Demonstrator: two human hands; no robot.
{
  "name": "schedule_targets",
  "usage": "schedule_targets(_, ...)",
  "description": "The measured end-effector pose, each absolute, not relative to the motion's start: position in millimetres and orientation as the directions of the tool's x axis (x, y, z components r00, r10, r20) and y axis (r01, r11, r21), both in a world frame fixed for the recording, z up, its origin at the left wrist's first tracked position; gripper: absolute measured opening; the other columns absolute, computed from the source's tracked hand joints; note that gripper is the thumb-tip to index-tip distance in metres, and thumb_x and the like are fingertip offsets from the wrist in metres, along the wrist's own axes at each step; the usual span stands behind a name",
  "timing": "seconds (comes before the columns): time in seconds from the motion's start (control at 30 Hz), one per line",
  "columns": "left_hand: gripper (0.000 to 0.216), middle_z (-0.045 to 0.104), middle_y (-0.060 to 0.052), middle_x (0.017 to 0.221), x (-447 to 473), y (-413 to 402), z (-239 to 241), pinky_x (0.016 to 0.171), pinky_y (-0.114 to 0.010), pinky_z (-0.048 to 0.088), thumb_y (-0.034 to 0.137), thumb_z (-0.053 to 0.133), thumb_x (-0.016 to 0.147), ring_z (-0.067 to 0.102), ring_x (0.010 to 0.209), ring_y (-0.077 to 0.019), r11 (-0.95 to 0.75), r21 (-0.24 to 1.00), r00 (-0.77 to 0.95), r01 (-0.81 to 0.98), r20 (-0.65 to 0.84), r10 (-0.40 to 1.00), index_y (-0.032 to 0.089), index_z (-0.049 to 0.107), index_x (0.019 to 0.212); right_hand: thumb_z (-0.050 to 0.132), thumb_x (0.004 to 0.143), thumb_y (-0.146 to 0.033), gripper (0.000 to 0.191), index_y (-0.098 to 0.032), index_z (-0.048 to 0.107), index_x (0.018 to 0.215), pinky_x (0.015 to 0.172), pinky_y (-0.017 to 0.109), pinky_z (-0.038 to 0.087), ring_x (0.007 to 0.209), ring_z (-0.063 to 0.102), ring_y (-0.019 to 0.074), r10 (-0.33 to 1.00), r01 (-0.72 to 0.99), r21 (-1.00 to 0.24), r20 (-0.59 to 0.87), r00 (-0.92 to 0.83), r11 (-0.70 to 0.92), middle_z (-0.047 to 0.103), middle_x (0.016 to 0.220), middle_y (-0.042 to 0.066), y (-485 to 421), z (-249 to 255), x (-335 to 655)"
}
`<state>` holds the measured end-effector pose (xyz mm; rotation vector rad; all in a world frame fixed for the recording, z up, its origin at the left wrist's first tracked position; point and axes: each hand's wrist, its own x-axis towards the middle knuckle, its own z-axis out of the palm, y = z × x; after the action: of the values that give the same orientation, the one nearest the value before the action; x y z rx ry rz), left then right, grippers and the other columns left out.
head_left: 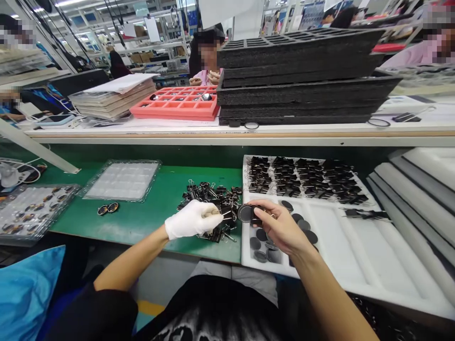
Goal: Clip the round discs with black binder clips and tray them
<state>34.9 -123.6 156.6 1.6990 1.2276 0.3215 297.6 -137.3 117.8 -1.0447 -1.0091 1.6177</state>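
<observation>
My left hand (190, 219) wears a white glove and is closed, pinching a black binder clip (227, 215) at the edge of a heap of binder clips (209, 194) on the green mat. My bare right hand (280, 225) is closed on a small round black disc (245, 213), held beside that clip over the white foam tray (355, 255). Several more black discs (302, 229) lie in the tray under my right hand. Rows of clipped parts (302, 177) fill the tray's far end.
A clear blister tray (122, 180) and two small oval parts (107, 208) lie on the green mat (149, 218). Another parts tray (28, 210) sits left. White foam strips (419, 189) stand right. On the shelf are black foam trays (302, 76) and a red tray (177, 102). A person works opposite.
</observation>
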Motion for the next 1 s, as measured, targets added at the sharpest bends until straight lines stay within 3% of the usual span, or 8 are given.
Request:
schedule_targets(0.17,0.027,0.074,0.001,0.068,45,-133,170,0.044,-0.019,0.041,0.038,0.056,0.095,0.053,0.041,-0.0073,-0.001,0.844,0.573,0.536,-0.363,0.735,0.020,0.059,0.076,0.093,0.069,-0.044,0.046,-0.021,0.077,0.106,0.063,0.029,0.053,0.072,0.061,0.0158,0.962,-0.125,-0.977,-0.140,-0.235,-0.173,0.073,0.095,0.006,-148,111,308)
schedule_targets(0.37,0.026,0.076,0.002,0.070,53,-136,173,0.044,-0.019,0.044,0.037,0.055,0.096,0.052,0.040,-0.0068,-0.041,0.819,0.609,0.572,-0.391,0.690,0.019,0.060,0.078,0.087,0.073,-0.038,0.036,-0.020,0.077,0.103,0.061,0.030,0.053,0.067,0.061,0.0154,0.962,0.053,-0.996,-0.079,-0.260,-0.067,0.074,0.092,0.005,-157,119,318)
schedule_targets(0.6,0.026,0.076,0.003,0.069,54,-134,167,0.045,-0.018,0.045,0.038,0.054,0.098,0.053,0.041,-0.0068,-0.089,0.795,0.617,0.601,-0.390,0.683,0.019,0.062,0.080,0.083,0.075,-0.037,0.032,-0.019,0.077,0.101,0.062,0.031,0.058,0.070,0.068,0.0187,0.966,0.107,-0.993,-0.066,-0.251,-0.040,0.075,0.091,0.006,-163,128,316)
schedule_targets(0.87,0.026,0.076,0.004,0.068,49,-128,163,0.046,-0.019,0.044,0.038,0.054,0.097,0.054,0.042,-0.0069,-0.118,0.757,0.617,0.643,-0.420,0.666,0.020,0.063,0.081,0.084,0.078,-0.040,0.039,-0.016,0.076,0.107,0.057,0.028,0.056,0.064,0.066,0.0158,0.943,0.089,-0.990,-0.134,-0.306,-0.112,0.072,0.083,0.005,-158,118,310)
schedule_targets(1.0,0.028,0.077,0.003,0.077,46,-121,157,0.053,-0.022,0.047,0.045,0.054,0.098,0.057,0.046,-0.0083,-0.118,0.776,0.625,0.620,-0.398,0.672,0.020,0.067,0.096,0.083,0.082,-0.037,0.033,-0.018,0.075,0.107,0.057,0.028,0.058,0.066,0.067,0.0160,0.956,0.108,-0.994,-0.060,-0.288,-0.029,0.074,0.089,0.006,-154,112,309)
